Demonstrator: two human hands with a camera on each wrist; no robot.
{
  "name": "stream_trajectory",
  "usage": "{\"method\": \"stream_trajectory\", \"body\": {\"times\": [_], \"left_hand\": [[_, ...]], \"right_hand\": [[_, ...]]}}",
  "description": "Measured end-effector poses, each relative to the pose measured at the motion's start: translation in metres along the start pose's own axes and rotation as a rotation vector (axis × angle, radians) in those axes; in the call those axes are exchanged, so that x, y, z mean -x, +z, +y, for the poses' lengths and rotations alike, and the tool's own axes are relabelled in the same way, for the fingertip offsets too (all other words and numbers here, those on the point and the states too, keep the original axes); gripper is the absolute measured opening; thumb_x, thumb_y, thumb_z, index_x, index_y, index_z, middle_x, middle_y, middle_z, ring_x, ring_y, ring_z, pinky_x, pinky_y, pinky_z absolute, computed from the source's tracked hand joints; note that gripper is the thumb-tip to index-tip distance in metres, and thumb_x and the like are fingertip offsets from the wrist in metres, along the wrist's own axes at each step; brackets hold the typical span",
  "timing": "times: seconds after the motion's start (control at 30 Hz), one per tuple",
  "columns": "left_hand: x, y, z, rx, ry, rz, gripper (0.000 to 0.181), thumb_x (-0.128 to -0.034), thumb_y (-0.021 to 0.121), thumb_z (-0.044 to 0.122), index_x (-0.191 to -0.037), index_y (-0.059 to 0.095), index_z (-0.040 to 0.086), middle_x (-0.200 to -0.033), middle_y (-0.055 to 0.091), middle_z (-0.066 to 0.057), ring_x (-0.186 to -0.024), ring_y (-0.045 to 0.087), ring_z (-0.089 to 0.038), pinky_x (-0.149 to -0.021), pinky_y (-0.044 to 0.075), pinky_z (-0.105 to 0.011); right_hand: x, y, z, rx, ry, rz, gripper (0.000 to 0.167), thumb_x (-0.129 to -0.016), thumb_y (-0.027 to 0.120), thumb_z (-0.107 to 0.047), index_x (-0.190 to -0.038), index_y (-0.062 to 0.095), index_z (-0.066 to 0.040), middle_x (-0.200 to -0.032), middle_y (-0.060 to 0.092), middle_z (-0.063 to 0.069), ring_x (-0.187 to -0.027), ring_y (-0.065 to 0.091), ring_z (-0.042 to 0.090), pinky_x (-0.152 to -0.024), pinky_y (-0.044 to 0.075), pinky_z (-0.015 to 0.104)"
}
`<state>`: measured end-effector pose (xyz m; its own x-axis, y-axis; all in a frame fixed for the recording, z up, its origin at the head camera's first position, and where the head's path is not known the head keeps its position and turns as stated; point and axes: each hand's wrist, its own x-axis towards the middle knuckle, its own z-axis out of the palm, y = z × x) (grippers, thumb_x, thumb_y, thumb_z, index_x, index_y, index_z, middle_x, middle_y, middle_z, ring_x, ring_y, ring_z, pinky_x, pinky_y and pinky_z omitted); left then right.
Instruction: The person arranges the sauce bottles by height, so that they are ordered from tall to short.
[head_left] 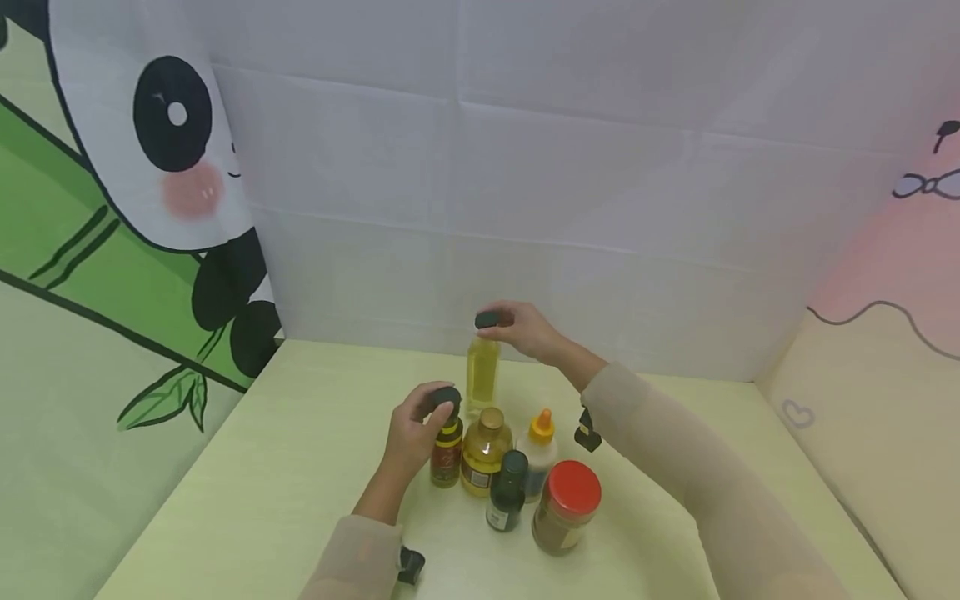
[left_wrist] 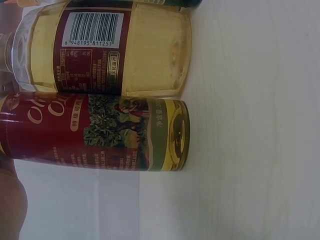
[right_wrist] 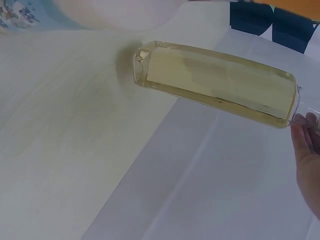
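Note:
My left hand (head_left: pixel 411 429) grips the dark cap of an olive oil bottle (left_wrist: pixel 75 130) with a red label; it stands upright on the table. Further back, my right hand (head_left: pixel 525 329) holds the dark cap of a tall, clear bottle of yellow oil (right_wrist: pixel 215 82). Whether that bottle's base touches the table, I cannot tell. Right beside the olive oil stands a wide bottle of yellow liquid (head_left: pixel 486 450) with a gold cap. Its barcode label shows in the left wrist view.
In front stand a small dark green bottle (head_left: pixel 506 496) and a jar with a red lid (head_left: pixel 566 504). A squeeze bottle with an orange nozzle (head_left: pixel 538 450) is just behind them. A white cloth wall (head_left: pixel 450 183) rises at the table's (head_left: pixel 315 467) back edge.

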<state>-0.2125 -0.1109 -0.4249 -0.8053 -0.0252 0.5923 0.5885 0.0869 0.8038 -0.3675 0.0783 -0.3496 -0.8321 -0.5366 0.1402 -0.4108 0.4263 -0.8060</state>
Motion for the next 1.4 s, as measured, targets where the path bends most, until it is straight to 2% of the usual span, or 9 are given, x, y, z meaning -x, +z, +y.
{"method": "stream_trajectory", "body": {"times": [0.1,0.33,0.8,1.1,1.4], "left_hand": [[0.001,0.001,0.001,-0.004,-0.011,-0.002,0.024,-0.0868,0.057,-0.009,-0.11,0.058,-0.014,-0.103,0.064,-0.028,-0.095,0.062,-0.011,-0.083,0.05,-0.022],[0.001,0.003,-0.001,0.015,0.037,-0.005,0.024,-0.0856,0.056,-0.012,-0.109,0.058,-0.015,-0.098,0.064,-0.027,-0.093,0.062,-0.008,-0.081,0.051,-0.02],[0.004,-0.004,0.003,-0.006,0.015,0.017,0.023,-0.0857,0.056,-0.011,-0.109,0.058,-0.014,-0.1,0.064,-0.027,-0.093,0.062,-0.01,-0.083,0.05,-0.021],[0.007,-0.003,-0.002,0.015,0.017,0.022,0.022,-0.0852,0.056,-0.012,-0.107,0.058,-0.015,-0.098,0.064,-0.029,-0.092,0.062,-0.007,-0.081,0.05,-0.02],[0.009,0.001,-0.002,0.023,0.011,0.022,0.022,-0.0849,0.055,-0.013,-0.107,0.057,-0.015,-0.095,0.064,-0.028,-0.09,0.062,-0.007,-0.08,0.051,-0.021]], "right_hand": [[-0.003,0.004,0.001,-0.009,-0.005,-0.015,0.042,-0.09,0.073,-0.02,-0.127,0.061,-0.003,-0.112,0.066,0.007,-0.104,0.061,0.02,-0.091,0.049,0.036],[-0.01,0.006,0.002,0.013,-0.012,-0.025,0.044,-0.09,0.073,-0.022,-0.128,0.06,-0.003,-0.114,0.065,0.007,-0.106,0.06,0.021,-0.092,0.049,0.037],[-0.032,0.019,0.001,-0.037,-0.067,-0.063,0.039,-0.09,0.072,-0.015,-0.125,0.061,-0.001,-0.11,0.067,0.007,-0.103,0.062,0.019,-0.089,0.051,0.033],[-0.037,0.026,0.006,-0.056,-0.079,-0.099,0.04,-0.089,0.073,-0.013,-0.125,0.061,0.0,-0.11,0.067,0.008,-0.103,0.062,0.019,-0.089,0.05,0.032],[-0.041,0.03,0.012,-0.059,-0.08,-0.102,0.04,-0.091,0.071,-0.013,-0.127,0.06,0.0,-0.113,0.066,0.007,-0.104,0.062,0.019,-0.09,0.05,0.033]]}}
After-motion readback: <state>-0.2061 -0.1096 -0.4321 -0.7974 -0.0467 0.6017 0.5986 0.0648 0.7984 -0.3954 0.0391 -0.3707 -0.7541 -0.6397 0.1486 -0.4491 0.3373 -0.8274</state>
